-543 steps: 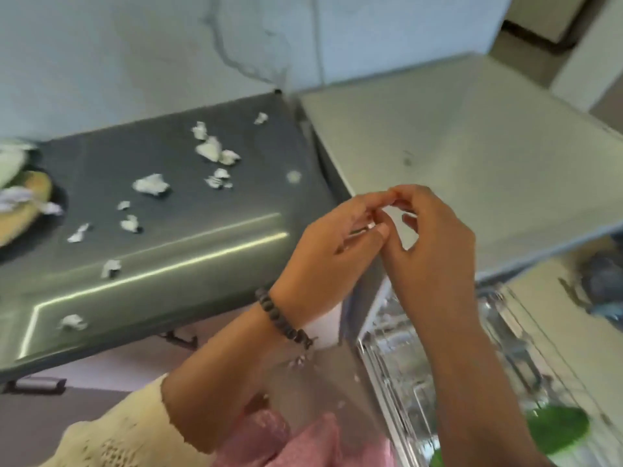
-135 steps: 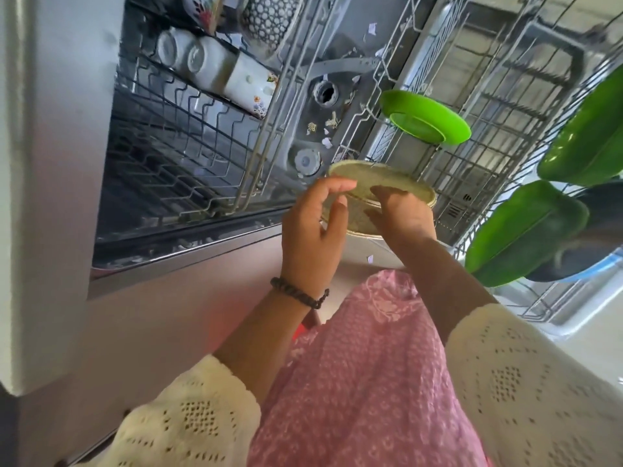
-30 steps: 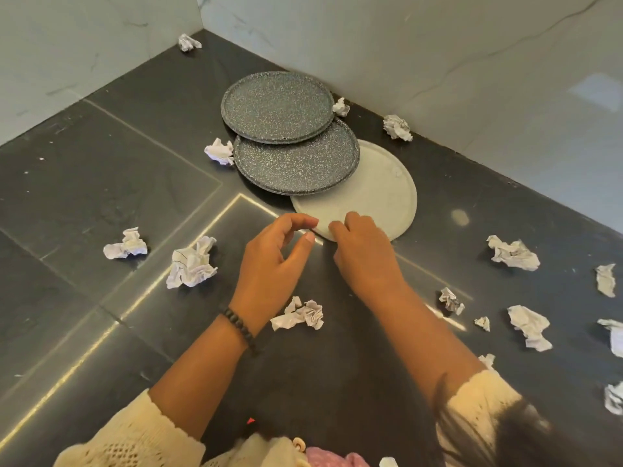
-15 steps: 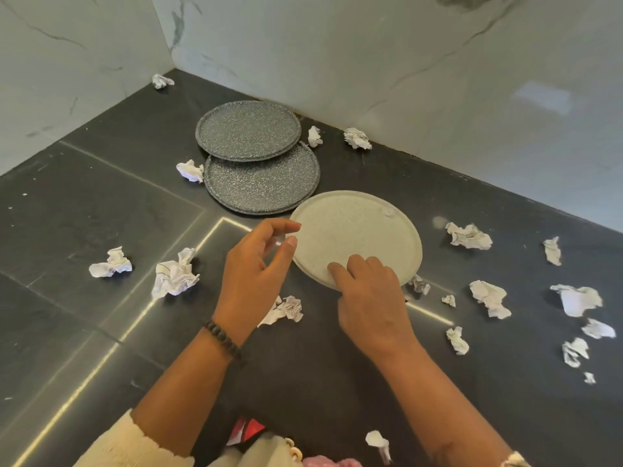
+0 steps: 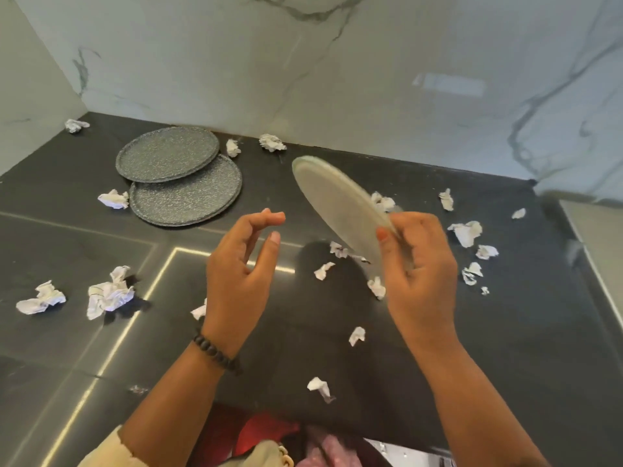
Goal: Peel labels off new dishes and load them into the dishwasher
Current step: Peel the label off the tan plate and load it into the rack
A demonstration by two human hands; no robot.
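Plate [image 5: 337,203] tilted, gripped by right hand [image 5: 418,261].

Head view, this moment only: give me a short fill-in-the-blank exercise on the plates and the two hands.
1. The pale plate is gripped at its edge by the ____ hand.
2. The left hand holds ____.
3. The number of dark plates lying on the counter is ____.
4. The pale plate is tilted and lifted off the ____.

Missing words: right; nothing; two; counter
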